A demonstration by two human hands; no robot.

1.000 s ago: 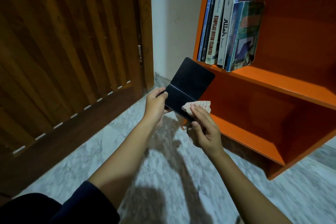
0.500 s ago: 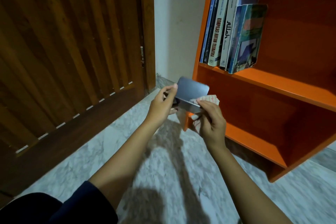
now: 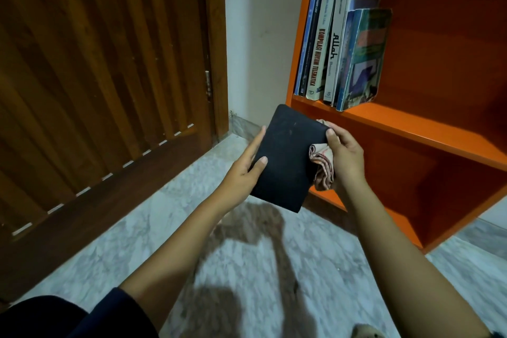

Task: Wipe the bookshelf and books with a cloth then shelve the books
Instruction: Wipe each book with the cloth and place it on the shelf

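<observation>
I'm looking down at both arms reaching into the middle of the frame. The left hand grips the black book by its left edge, thumb laid flat across the cover and one finger stretched up along the edge. The rest of its fingers are behind the book, so I can't see them.

The right hand is on the book's right edge, thumb tip pressed onto the cover near the upper corner. It holds the cloth bunched between palm and book. I see patterned folds below the thumb and a scrap more peeking over the book's top right corner. Its fingers are tucked out of sight behind the cloth and the book.

The book is closed, in mid-air and tilted, its upper end leaning towards the top of the frame. It's just in front of the orange bookshelf, at the shelf's lower left corner. I can see pale smudges on the cover, though what they are I can't tell.

On the upper shelf, in the upper right of the frame, a row of books stands upright against the left wall. Two spines are readable; the others are blurred.

The wooden door fills the left of the frame and the marble floor lies below. A dark sleeve is cut off at the lower left. Something pale at the bottom edge, right of centre, is too cropped to name.
</observation>
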